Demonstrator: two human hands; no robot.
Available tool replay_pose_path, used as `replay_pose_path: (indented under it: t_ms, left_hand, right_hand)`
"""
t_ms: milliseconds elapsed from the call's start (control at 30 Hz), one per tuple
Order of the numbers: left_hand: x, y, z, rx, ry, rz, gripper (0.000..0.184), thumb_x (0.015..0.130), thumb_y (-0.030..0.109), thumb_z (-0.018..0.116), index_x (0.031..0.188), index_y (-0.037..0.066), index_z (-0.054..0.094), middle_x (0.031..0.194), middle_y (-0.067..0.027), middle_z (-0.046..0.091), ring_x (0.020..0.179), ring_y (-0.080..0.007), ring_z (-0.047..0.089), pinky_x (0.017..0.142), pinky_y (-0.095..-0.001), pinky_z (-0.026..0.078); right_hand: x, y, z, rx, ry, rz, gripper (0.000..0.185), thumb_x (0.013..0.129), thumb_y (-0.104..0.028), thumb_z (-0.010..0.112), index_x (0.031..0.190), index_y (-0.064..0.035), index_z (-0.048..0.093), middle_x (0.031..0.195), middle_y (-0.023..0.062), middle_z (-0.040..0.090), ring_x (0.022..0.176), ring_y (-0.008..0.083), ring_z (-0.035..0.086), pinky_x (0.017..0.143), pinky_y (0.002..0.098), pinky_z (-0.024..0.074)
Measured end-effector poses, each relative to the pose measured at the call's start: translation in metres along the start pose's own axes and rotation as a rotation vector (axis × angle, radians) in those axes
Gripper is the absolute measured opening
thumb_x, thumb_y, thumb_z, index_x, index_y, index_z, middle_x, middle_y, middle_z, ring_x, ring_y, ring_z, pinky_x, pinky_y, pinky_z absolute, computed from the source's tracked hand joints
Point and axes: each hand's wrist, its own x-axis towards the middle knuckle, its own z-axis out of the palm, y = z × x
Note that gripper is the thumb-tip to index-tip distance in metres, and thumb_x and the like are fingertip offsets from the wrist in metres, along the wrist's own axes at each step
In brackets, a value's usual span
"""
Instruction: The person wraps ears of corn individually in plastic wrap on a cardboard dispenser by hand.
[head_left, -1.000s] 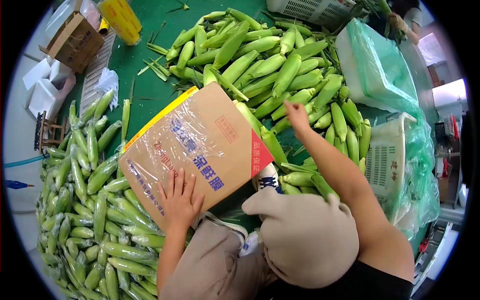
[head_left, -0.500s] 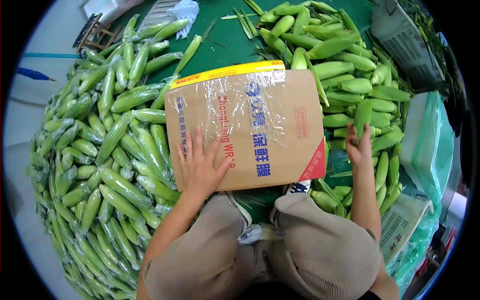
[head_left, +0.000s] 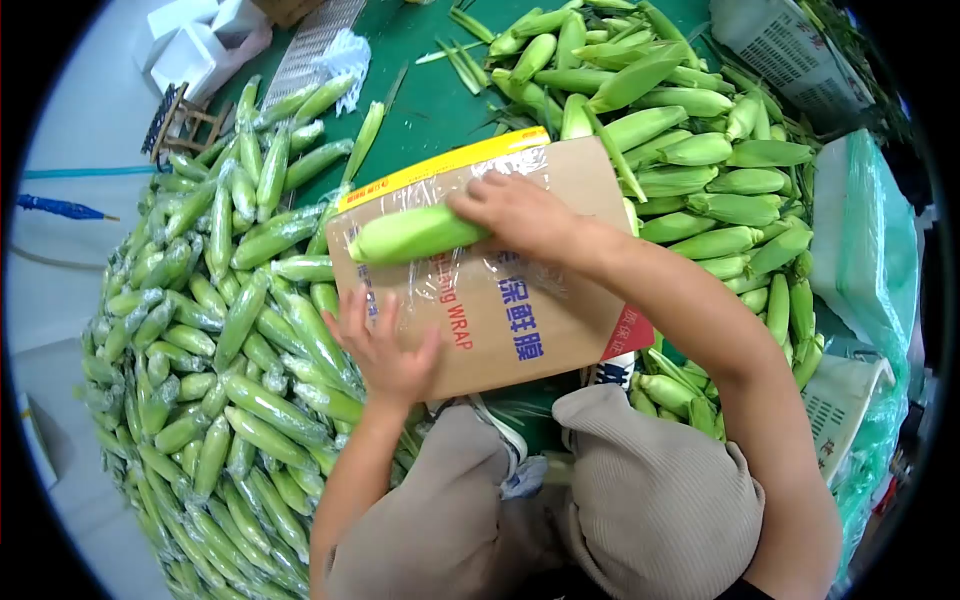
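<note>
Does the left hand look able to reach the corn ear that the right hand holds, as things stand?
Probably yes: the left hand, open, is over the cardboard box, close to the corn ear. Nothing visible stands between them, and the right hand covers only one end.

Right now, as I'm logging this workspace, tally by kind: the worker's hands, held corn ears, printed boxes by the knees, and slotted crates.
Hands: 2 (left hand, right hand)
Held corn ear: 1
Printed box: 1
Slotted crates: 2 (upper crate, lower crate)
Total: 6
</note>
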Motion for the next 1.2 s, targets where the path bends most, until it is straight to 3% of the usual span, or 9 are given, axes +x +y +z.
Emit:
replay_pose_path:
  t_ms: [267, 367, 467, 567, 700, 767, 867, 967, 1200]
  left_hand:
    - [0.111, -0.001, 0.035, 0.027, -0.432, -0.062, 0.069, 0.075, 0.029, 0.089, 0.14, 0.031, 0.064, 0.134, -0.0034, 0.062, 0.124, -0.0303, 0.056, 0.105, -0.0464, 0.045]
    - [0.106, -0.002, 0.033, 0.05, -0.426, -0.015, 0.07, 0.075, 0.027, 0.089, 0.14, 0.03, 0.064, 0.134, -0.0029, 0.063, 0.124, -0.0311, 0.056, 0.105, -0.0462, 0.045]
    - [0.106, -0.003, 0.037, 0.041, -0.415, -0.016, 0.071, 0.074, 0.029, 0.089, 0.14, 0.035, 0.064, 0.134, -0.0024, 0.063, 0.125, -0.0293, 0.056, 0.103, -0.0461, 0.043]
    - [0.104, -0.004, 0.036, 0.025, -0.399, -0.01, 0.07, 0.075, 0.029, 0.088, 0.14, 0.035, 0.064, 0.133, -0.0026, 0.063, 0.125, -0.0299, 0.056, 0.104, -0.0472, 0.043]
    - [0.102, -0.005, 0.024, 0.002, -0.441, -0.026, 0.07, 0.074, 0.027, 0.088, 0.14, 0.033, 0.064, 0.132, -0.0021, 0.063, 0.123, -0.0297, 0.057, 0.105, -0.0464, 0.044]
    - [0.102, -0.004, 0.025, 0.008, -0.428, 0.001, 0.072, 0.073, 0.024, 0.089, 0.141, 0.03, 0.064, 0.133, -0.0012, 0.063, 0.122, -0.0293, 0.057, 0.105, -0.0439, 0.045]
    - [0.104, 0.001, 0.025, 0.0, -0.44, -0.034, 0.072, 0.074, 0.023, 0.089, 0.14, 0.03, 0.064, 0.132, -0.0014, 0.063, 0.12, -0.0296, 0.057, 0.105, -0.0437, 0.046]
    - [0.107, 0.0, 0.024, -0.006, -0.457, -0.023, 0.07, 0.074, 0.023, 0.089, 0.14, 0.029, 0.065, 0.132, -0.002, 0.063, 0.12, -0.0298, 0.058, 0.105, -0.0438, 0.046]
    - [0.098, 0.001, 0.019, -0.012, -0.483, -0.013, 0.07, 0.075, 0.026, 0.088, 0.14, 0.031, 0.063, 0.135, -0.0027, 0.062, 0.125, -0.0303, 0.055, 0.107, -0.046, 0.043]
  right_hand:
    - [-0.055, 0.007, -0.051, 0.274, 0.137, 0.111, 0.075, 0.077, -0.029, 0.088, 0.143, -0.0183, 0.056, 0.121, 0.0124, 0.06, 0.114, 0.0347, 0.059, 0.096, 0.0429, 0.0508]
    - [-0.103, 0.013, -0.075, 0.108, -0.314, 0.224, 0.064, 0.078, -0.027, 0.086, 0.138, -0.025, 0.065, 0.095, 0.0072, 0.06, 0.095, 0.0293, 0.062, 0.085, 0.043, 0.0502]
    - [-0.101, -0.006, -0.045, 0.015, -0.166, 0.04, 0.051, 0.082, -0.026, 0.078, 0.132, -0.0289, 0.07, 0.088, 0.0059, 0.059, 0.089, 0.0281, 0.062, 0.082, 0.042, 0.0481]
    - [-0.103, -0.005, -0.034, 0.058, -0.057, 0.004, 0.017, 0.09, -0.011, 0.071, 0.106, -0.0171, 0.07, 0.092, 0.005, 0.064, 0.092, 0.0231, 0.064, 0.084, 0.0382, 0.0499]
    - [-0.151, -0.005, -0.012, 0.833, 0.709, 0.58, 0.018, 0.094, 0.006, 0.065, 0.103, -0.0083, 0.064, 0.097, 0.0049, 0.067, 0.088, 0.0142, 0.063, 0.084, 0.0273, 0.0509]
    - [-0.159, 0.006, -0.024, 0.494, 0.405, 0.568, 0.027, 0.093, -0.006, 0.073, 0.118, -0.0097, 0.064, 0.096, 0.0069, 0.065, 0.089, 0.0192, 0.064, 0.086, 0.0326, 0.052]
    - [-0.12, -0.017, -0.059, 0.026, -0.071, 0.072, 0.05, 0.084, -0.033, 0.08, 0.13, -0.0191, 0.068, 0.091, 0.0061, 0.063, 0.093, 0.0284, 0.063, 0.092, 0.0447, 0.0485]
    - [-0.106, -0.02, -0.03, -0.012, -0.103, 0.205, 0.04, 0.083, -0.028, 0.079, 0.121, -0.0194, 0.072, 0.088, 0.0025, 0.065, 0.093, 0.0273, 0.064, 0.089, 0.0445, 0.047]
    - [-0.12, -0.014, -0.014, 0.292, 0.492, 0.111, 0.037, 0.077, 0.011, 0.069, 0.109, -0.0057, 0.07, 0.087, 0.0129, 0.066, 0.083, 0.0343, 0.065, 0.076, 0.0447, 0.0529]
